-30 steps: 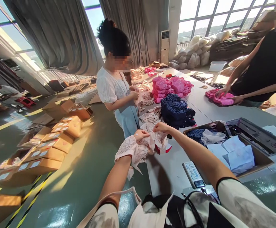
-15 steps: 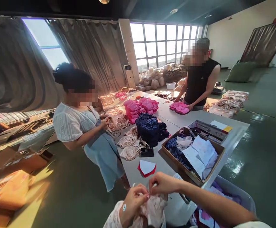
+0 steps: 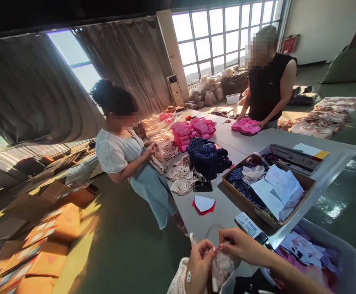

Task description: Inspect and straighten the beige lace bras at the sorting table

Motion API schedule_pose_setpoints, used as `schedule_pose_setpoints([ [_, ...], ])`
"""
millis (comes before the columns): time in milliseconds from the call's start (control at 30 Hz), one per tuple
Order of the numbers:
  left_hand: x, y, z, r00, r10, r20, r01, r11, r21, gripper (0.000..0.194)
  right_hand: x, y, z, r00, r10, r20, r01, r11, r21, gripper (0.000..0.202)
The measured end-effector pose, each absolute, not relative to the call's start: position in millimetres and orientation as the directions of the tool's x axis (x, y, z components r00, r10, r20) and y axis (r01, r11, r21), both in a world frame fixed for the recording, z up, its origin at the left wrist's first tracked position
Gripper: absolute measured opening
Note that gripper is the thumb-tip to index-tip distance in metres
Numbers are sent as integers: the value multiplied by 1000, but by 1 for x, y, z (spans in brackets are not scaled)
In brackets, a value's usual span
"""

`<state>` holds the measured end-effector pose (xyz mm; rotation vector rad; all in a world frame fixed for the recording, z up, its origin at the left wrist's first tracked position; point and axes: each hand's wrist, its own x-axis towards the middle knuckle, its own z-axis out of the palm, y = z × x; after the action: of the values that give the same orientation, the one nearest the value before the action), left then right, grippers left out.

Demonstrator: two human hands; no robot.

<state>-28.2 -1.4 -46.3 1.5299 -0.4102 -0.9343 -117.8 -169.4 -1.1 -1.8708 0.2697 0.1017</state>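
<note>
Pinching soft, pale lace fabric (image 3: 222,267) between both hands (image 3: 200,255), fingertips nearly together, crumpled folds below.

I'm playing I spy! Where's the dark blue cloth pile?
Head view, centre: the dark blue pile sits on the table, beside the pink pile, left of the open box.

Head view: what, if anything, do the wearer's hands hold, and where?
The left hand and right hand pinch a pale lacy garment near its top as seen here; which part that is cannot be told.
</note>
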Motion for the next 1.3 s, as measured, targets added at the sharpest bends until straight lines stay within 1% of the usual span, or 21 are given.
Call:
schedule_pose_setpoints([
  [100, -33, -5, -39, 617, -707, -346, 346, -151, 926, 67, -119, -170, 2, 981, -79, -176, -190, -232, -954, 38],
  [200, -36, -6, -30, 614, -696, -372, 416, -115, 902, 64, -119, -167, 4, 981, -104, -162, -182, -236, -954, 45],
  [367, -36, -3, -17, 550, -697, -460, 582, -75, 810, 57, -118, -164, 7, 980, -150, -131, -161, -202, -966, 46],
  [467, -37, -3, -3, 529, -687, -498, 625, -82, 776, 55, -119, -166, 15, 976, -181, -117, -151, -188, -970, 49],
  [567, -39, -6, 20, 481, -697, -532, 670, -100, 736, 54, -123, -167, 29, 974, -199, -112, -146, -166, -975, 54],
  [733, -44, -8, 55, 447, -687, -572, 737, -80, 671, 54, -131, -169, 48, 974, -190, -122, -134, -50, -990, 58],
  [833, -49, -7, 63, 393, -685, -613, 809, -59, 585, 55, -134, -168, 50, 973, -196, -122, -121, 17, -993, 58],
  [900, -53, -6, 66, 372, -691, -620, 832, -48, 553, 55, -137, -166, 49, 970, -207, -130, -121, 58, -991, 58],
  [1067, -58, -5, 71, 397, -699, -595, 810, -38, 585, 49, -141, -164, 45, 970, -206, -125, -99, 130, -986, 55],
  [1167, -59, -5, 72, 423, -694, -582, 787, -37, 616, 49, -141, -163, 46, 973, -206, -100, -69, 150, -986, 53],
  [1300, -60, -5, 74, 436, -703, -562, 769, -34, 638, 51, -139, -163, 48, 974, -201, -109, -77, 158, -984, 55],
])
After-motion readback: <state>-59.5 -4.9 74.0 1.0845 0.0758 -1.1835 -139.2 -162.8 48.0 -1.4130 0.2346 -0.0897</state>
